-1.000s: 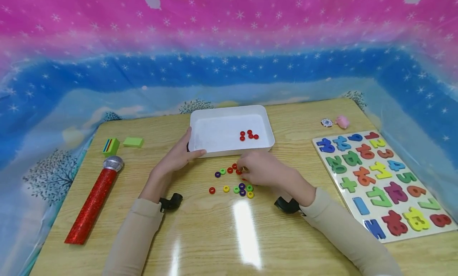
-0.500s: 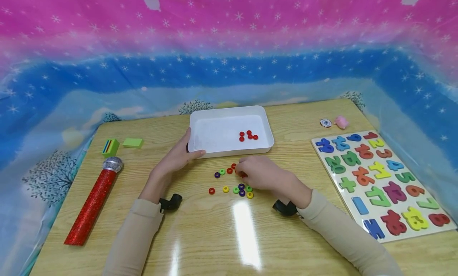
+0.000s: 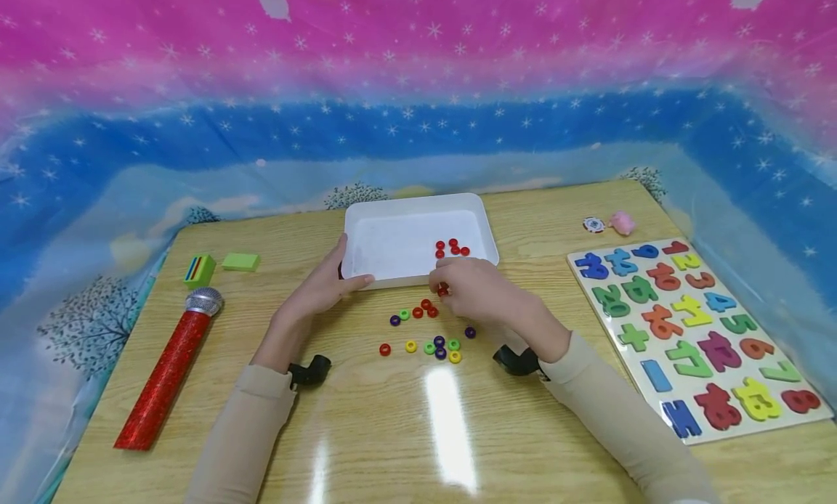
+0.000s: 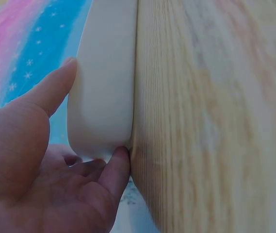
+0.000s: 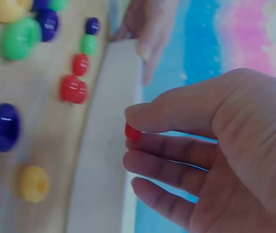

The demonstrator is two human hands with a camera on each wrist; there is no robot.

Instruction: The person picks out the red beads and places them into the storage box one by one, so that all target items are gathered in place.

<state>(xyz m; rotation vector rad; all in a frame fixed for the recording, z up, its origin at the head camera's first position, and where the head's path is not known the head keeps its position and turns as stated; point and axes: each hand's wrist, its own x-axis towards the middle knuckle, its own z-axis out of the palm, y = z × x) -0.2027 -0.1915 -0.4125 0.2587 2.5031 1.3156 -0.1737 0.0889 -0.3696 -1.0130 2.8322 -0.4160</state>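
Note:
At the left front corner of a white tray (image 3: 392, 246), my left hand (image 3: 322, 285) grips the tray. Its thumb lies at the rim and its fingers bend against the end wall (image 4: 96, 126) in the left wrist view. My right hand (image 3: 476, 290) pinches a small red ring bead (image 5: 133, 132) between thumb and index finger, just outside the tray's front wall. Several red beads (image 3: 455, 250) lie inside the tray on the right. In front of it, loose red beads (image 3: 426, 304), a purple bead (image 3: 470, 332), green beads (image 3: 454, 344) and yellow beads (image 3: 410, 346) are scattered on the table.
A red glitter microphone (image 3: 173, 373) lies at the left, below a striped green block (image 3: 199, 270) and a flat green block (image 3: 240, 262). A number puzzle board (image 3: 702, 337) covers the right side. Behind it are a poker chip (image 3: 593, 225) and a pink pig figure (image 3: 623, 223).
My right hand has lifted a red bead from the group and moved up toward the tray's front wall. A purple bead now shows where the hand was. The left hand stays put.

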